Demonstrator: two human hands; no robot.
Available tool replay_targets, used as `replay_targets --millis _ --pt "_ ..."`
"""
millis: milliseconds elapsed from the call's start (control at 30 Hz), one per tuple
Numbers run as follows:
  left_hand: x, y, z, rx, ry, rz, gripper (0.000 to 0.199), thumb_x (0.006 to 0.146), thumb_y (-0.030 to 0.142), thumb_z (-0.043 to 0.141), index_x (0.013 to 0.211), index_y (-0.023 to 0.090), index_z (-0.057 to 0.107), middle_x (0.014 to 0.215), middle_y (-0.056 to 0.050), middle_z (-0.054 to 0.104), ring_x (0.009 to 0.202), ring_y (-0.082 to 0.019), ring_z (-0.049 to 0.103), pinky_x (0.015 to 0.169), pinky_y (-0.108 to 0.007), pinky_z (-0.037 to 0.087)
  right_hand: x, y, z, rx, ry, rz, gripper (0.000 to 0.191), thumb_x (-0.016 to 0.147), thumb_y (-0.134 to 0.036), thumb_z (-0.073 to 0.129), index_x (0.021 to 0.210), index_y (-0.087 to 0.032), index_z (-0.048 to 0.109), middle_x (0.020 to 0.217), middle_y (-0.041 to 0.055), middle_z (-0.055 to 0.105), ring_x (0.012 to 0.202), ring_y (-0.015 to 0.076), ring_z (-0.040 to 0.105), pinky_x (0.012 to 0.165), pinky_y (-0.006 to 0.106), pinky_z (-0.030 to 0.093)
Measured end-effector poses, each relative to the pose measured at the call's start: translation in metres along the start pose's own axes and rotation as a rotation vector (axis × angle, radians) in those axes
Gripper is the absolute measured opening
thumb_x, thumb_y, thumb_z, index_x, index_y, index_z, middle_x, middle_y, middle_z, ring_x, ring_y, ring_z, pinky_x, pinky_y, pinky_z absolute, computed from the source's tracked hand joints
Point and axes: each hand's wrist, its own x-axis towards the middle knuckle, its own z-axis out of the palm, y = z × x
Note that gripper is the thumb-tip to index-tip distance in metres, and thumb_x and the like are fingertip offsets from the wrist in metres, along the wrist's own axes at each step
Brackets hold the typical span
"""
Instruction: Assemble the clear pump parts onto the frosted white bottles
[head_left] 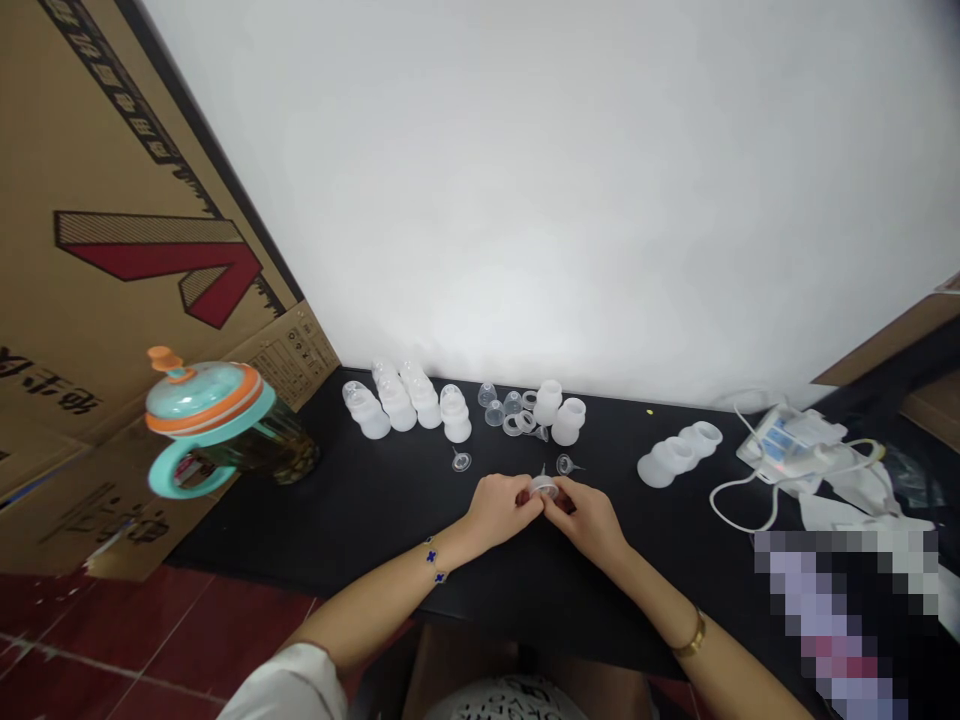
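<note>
My left hand (pixel 501 508) and my right hand (pixel 591 512) meet over the black table, fingers closed around a whitish baby bottle collar (pixel 544 485). A thin clear tip rises from its middle. Just beyond my right hand lies a clear silicone nipple (pixel 565 464) on its side. Another nipple (pixel 460 460) rests past my left hand. Farther back are several clear bottle caps (pixel 494 412), loose collar rings (pixel 514 424) and two open white bottles (pixel 568 422). Capped baby bottles (pixel 454 415) stand to the left. My fingers partly hide the collar.
A big teal-lidded jug (pixel 225 420) with dark liquid stands at the left by a cardboard box (pixel 112 200). Several open white bottles (pixel 679 452) are grouped at the right. Beside them lie a white cable (pixel 742 505) and plastic packaging (pixel 799 440). A white wall backs the table.
</note>
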Motion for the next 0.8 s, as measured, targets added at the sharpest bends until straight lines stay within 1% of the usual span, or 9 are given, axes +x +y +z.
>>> replay_targets --millis 167,333,633,800 --pt "-0.0005 -0.0012 0.0015 -0.007 0.0 -0.002 0.025 0.087 0.03 0.055 0.066 0.02 0.063 0.06 0.002 0.063 0.057 -0.013 0.056 0.057 -0.026 0.028 0.0001 -0.0007 -0.0004 0.011 0.01 -0.003 0.024 0.094 -0.036 0.053 0.079 -0.021 0.063 0.062 0.0 0.063 0.056 0.015 0.059 0.055 0.024 0.039" --pt "-0.0009 -0.0022 0.0024 -0.015 0.022 0.017 0.025 0.086 0.03 0.056 0.064 0.019 0.06 0.059 0.002 0.062 0.056 -0.013 0.056 0.056 -0.026 0.027 0.0 -0.0004 -0.0001 0.017 0.006 0.003 0.024 0.093 -0.035 0.055 0.076 -0.021 0.062 0.061 -0.0012 0.061 0.054 0.0142 0.058 0.054 0.023 0.037" --pt "0.0001 -0.0007 0.0004 0.005 -0.005 -0.007 0.024 0.086 0.03 0.057 0.065 0.019 0.062 0.062 0.001 0.064 0.059 -0.014 0.058 0.058 -0.026 0.029 0.0007 0.0004 0.0005 0.027 0.012 0.0 0.022 0.092 -0.034 0.055 0.076 -0.021 0.062 0.061 -0.0011 0.062 0.055 0.0141 0.058 0.054 0.023 0.039" --pt "0.0003 0.0013 -0.0014 0.007 -0.015 -0.014 0.024 0.086 0.031 0.058 0.065 0.019 0.062 0.061 0.002 0.065 0.059 -0.014 0.059 0.057 -0.026 0.029 0.001 -0.0013 -0.0004 0.028 0.008 0.004 0.023 0.092 -0.035 0.054 0.075 -0.021 0.061 0.059 -0.0017 0.06 0.053 0.014 0.057 0.053 0.023 0.037"
